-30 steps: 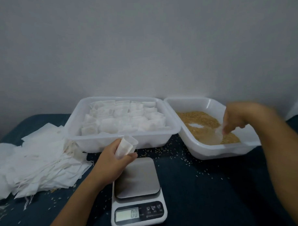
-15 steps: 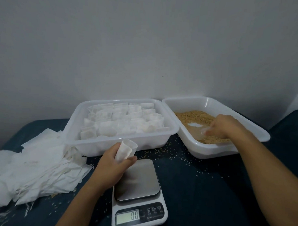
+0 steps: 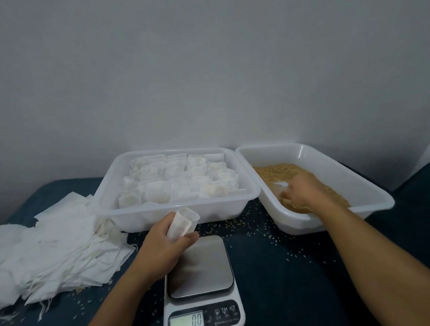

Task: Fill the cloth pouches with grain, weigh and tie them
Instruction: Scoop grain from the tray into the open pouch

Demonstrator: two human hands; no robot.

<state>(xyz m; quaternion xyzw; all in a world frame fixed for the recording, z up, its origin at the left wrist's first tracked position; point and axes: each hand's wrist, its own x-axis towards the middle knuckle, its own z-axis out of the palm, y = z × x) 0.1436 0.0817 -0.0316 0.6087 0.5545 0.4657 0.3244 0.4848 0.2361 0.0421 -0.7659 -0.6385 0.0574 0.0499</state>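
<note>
The left hand [image 3: 163, 247] has its fingers and thumb curled round an empty pouch [image 3: 181, 224], mouth up and open, held just above the far edge of the scale [image 3: 201, 282] — its display shows 0.0. The right hand [image 3: 300, 191] reaches into the grain [image 3: 277, 171] in the right tub [image 3: 332, 207]; its fingers are blurred, so whether they grip anything cannot be told. The left tub [image 3: 176, 214] beside it holds filled pouches [image 3: 180, 181]. A heap of flat pouches [image 3: 53, 246] lies at the left on the dark cloth [image 3: 298, 282] — loose grains are scattered across it.
</note>
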